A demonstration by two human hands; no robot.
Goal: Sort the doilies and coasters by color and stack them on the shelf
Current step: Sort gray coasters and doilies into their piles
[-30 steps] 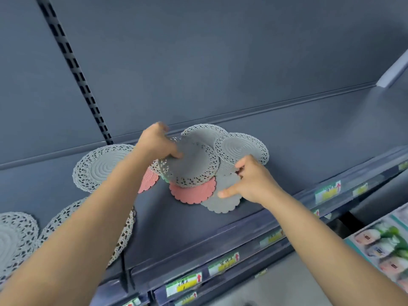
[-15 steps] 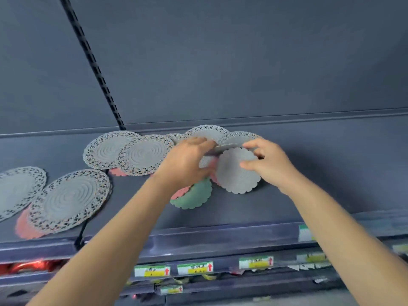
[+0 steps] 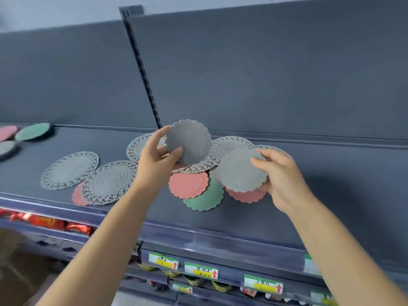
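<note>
Though the price tags (image 3: 201, 271) under the shelf (image 3: 331, 206) are illegible, the left hand (image 3: 154, 166) pinches an upright grey coaster (image 3: 189, 140), the right hand (image 3: 284, 182) a tilted grey coaster (image 3: 238, 171).

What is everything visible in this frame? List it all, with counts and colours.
left-held coaster: one, grey, raised above the pile
right-held coaster: one, grey, over the pile's right side
pink coasters: four seen; two in the pile, one under a doily at left, one far left
green coasters: two; one in the pile, one far left
loose grey coaster: one, far left
lace doilies: at least five, grey, spread along the shelf
shelf: one, dark grey
price labels: several, green, white and yellow, lower rail
red packets: several, lower shelf at left
left hand: grips its coaster
right hand: pinches its coaster
</note>
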